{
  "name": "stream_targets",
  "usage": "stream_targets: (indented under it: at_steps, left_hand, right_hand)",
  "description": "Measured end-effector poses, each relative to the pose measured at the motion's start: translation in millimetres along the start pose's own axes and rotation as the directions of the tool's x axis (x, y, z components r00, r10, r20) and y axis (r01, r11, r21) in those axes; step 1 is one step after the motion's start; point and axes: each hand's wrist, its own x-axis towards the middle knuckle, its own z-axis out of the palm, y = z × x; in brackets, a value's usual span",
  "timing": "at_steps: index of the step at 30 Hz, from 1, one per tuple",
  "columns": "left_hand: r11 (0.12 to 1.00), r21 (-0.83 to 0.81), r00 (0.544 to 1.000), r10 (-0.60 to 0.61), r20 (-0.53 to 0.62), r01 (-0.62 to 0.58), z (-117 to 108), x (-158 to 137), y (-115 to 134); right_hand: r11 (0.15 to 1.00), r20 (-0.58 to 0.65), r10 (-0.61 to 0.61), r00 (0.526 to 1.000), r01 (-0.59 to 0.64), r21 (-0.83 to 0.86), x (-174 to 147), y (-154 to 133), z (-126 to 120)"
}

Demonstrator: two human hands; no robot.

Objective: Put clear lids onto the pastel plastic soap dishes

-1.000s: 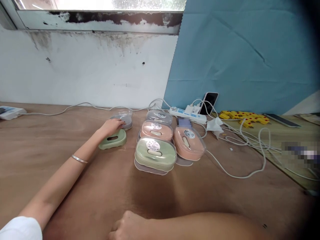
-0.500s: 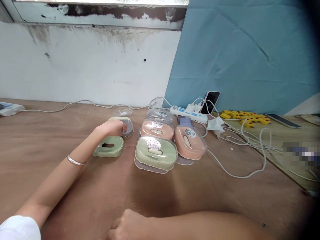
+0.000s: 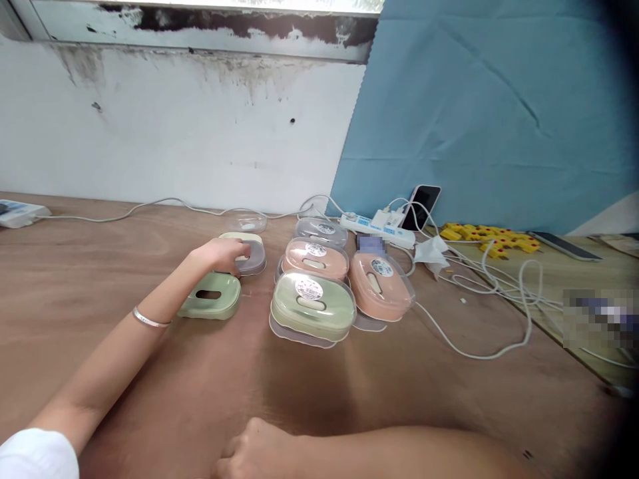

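My left hand [image 3: 223, 254], with a silver bangle at the wrist, reaches over a grey oval plastic box [image 3: 255, 259]. Its fingers are bent and closed on that box's near left side. Just in front of the hand lies a light green oval tray with a slot [image 3: 215, 294], and a cream-coloured piece [image 3: 242, 236] shows behind it. A clear oval lid [image 3: 248, 223] rests farther back. My right hand [image 3: 257, 449] is curled into a fist on the table at the bottom edge, partly cut off, with nothing visible in it.
Lidded oval boxes stand mid-table: a green one [image 3: 312, 309], two peach ones [image 3: 394, 296] and a grey one [image 3: 322, 229]. Behind them are a power strip [image 3: 384, 229], a leaning phone [image 3: 424, 203] and loose white cables [image 3: 499, 356]. Yellow pieces [image 3: 492, 234] lie at right.
The green slotted tray has shifted slightly left and toward me. My left hand has shifted slightly left, its fingertips still at the grey box. My right hand looks unchanged.
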Motion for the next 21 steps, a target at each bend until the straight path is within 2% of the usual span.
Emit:
stream_targets:
  at_steps: [7,13,16,19,21]
  left_hand:
    - [0.996,-0.090,0.993,0.031,0.110,-0.021,-2,-5,-2]
    - [0.965,-0.254,0.979,0.113,0.171,-0.067,-3,-12,-8]
    - [0.942,-0.321,0.985,0.140,0.102,-0.101,-7,-13,-13]
    - [0.918,-0.359,0.986,0.150,-0.078,-0.168,-6,-4,-22]
    - [0.911,-0.367,0.971,0.116,-0.211,-0.189,0,8,-31]
  right_hand:
    - [1.000,-0.004,0.001,1.000,-0.001,-0.022,-1,-1,-2]
    - [1.000,0.001,-0.011,1.000,0.011,-0.022,1,-2,-6]
    - [0.999,0.013,-0.015,1.000,0.016,-0.034,2,-2,-10]
    - [0.999,-0.004,0.000,1.000,0.000,-0.040,2,-2,-9]
    - [1.000,-0.015,-0.016,1.000,0.016,-0.019,1,-1,-5]
